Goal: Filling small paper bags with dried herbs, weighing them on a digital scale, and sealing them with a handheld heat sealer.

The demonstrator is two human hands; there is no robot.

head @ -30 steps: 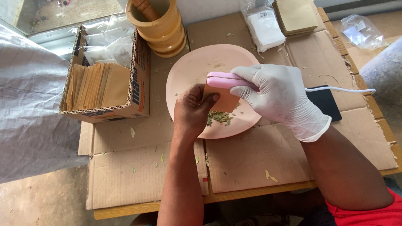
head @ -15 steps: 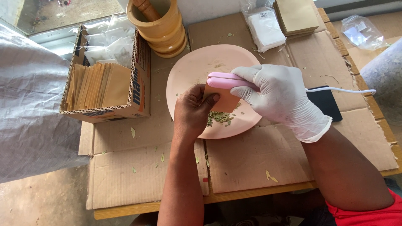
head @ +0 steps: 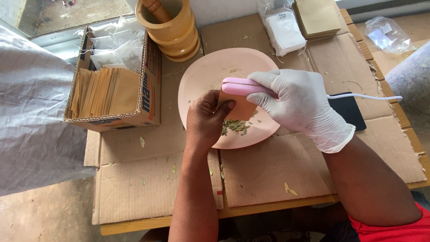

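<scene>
- Since a second ago, little has moved: the left hand (head: 208, 117) stays pinched on the small brown packet (head: 239, 107), and the right hand (head: 298, 105), in a white glove, stays closed around the pink handheld sealer (head: 244, 86).
- The packet sits over the pink plate (head: 210, 76), its upper edge at the sealer's bar; the hold looks steady, so I judge the edge is under the press at this moment.
- A small heap of green dried leaves (head: 235, 126) lies on the plate just below the packet, beside the left thumb.
- A white cord (head: 367, 96) runs from the gloved hand across a dark flat pad (head: 347, 112) toward the right.
- Cardboard box (head: 112, 92) of upright brown packets stands left of the plate; wooden mortar (head: 172, 29) with pestle behind it; stacks of white sachets (head: 284, 31) and brown envelopes (head: 318, 17) at the far edge.
- The surface (head: 264, 175) is covered in flattened cardboard, with stray leaf bits.
- Hidden: the sealer's jaws and the packet's mouth are covered by the glove, so whether the edge is actually clamped cannot be told. Packet contents not visible.
</scene>
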